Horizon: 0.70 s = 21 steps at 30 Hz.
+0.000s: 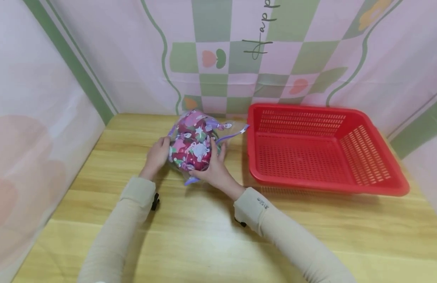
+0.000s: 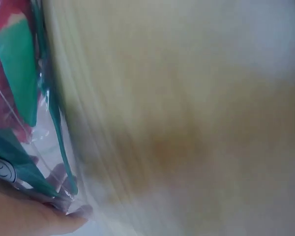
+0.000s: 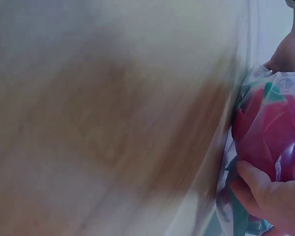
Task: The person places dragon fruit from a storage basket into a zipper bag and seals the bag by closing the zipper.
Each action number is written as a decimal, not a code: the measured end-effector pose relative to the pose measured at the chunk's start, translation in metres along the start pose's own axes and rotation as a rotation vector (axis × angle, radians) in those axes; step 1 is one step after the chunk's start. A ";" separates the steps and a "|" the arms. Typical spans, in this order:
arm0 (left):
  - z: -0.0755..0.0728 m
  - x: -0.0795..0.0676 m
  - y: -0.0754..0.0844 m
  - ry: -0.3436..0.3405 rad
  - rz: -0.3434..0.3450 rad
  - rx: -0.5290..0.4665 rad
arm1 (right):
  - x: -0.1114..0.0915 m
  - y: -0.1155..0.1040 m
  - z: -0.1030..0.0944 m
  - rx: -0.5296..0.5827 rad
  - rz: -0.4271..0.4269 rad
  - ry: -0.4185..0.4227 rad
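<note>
A clear printed plastic bag (image 1: 191, 147) with purple edging and cartoon figures sits on the wooden table, bulging with red and green contents. My left hand (image 1: 158, 155) holds the bag's left side; in the left wrist view its thumb and fingers (image 2: 34, 216) pinch the plastic at a lower corner. On the other side my right hand (image 1: 216, 167) grips the bag, thumb at the near edge and fingers spread along the right side. Close up in the right wrist view, the red contents (image 3: 270, 132) show through the plastic, but their kind is unclear.
A red perforated plastic basket (image 1: 251, 157) stands to the right of the bag, close to the bag's purple-tipped end. Behind the wooden table (image 1: 190, 228) hangs a printed curtain (image 1: 133, 59), with more cloth at both sides.
</note>
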<state>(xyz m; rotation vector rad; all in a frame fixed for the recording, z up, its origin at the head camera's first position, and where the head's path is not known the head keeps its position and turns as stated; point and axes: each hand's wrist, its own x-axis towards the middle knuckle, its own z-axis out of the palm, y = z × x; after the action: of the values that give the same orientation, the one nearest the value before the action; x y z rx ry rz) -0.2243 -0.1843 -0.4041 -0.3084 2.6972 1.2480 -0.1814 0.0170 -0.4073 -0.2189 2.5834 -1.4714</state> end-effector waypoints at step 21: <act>0.011 -0.005 0.002 0.173 -0.009 -0.079 | -0.002 0.000 0.014 -0.012 -0.095 0.086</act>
<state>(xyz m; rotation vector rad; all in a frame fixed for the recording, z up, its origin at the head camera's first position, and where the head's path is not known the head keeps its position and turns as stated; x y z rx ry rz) -0.2199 -0.1739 -0.4085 -0.4584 2.7889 1.3878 -0.1768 0.0052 -0.4140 -0.2903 2.6847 -1.5288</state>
